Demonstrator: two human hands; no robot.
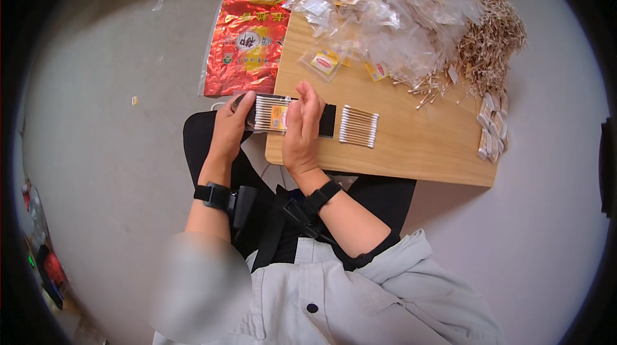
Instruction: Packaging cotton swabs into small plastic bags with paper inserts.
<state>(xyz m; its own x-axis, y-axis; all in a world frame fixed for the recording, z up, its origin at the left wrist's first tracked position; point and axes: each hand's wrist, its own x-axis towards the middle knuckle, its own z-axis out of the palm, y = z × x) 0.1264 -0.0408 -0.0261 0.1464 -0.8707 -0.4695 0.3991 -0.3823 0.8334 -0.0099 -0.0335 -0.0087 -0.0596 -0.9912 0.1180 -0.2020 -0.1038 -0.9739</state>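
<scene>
At the table's near left corner, my left hand point(228, 123) grips the left end of a clear packet of cotton swabs point(265, 114), thumb on top. The packet has a yellow label and its swabs lie side by side in a row. My right hand point(303, 130) rests across the packet's right part with its fingers stretched out, covering some of the label. A flat black piece point(328, 121) sticks out beyond that hand; how it joins the packet is hidden. Just to the right, a neat row of loose cotton swabs point(358, 126) lies on the wooden table point(418, 152).
Clear plastic bags point(392, 11) heap over the table's far side. Beside them rises a big pile of loose swabs point(491, 36), with white bundles point(493, 126) at the right edge. Two yellow-labelled bags point(324, 62) lie nearer. A red foil bag point(250, 36) hangs by the left edge.
</scene>
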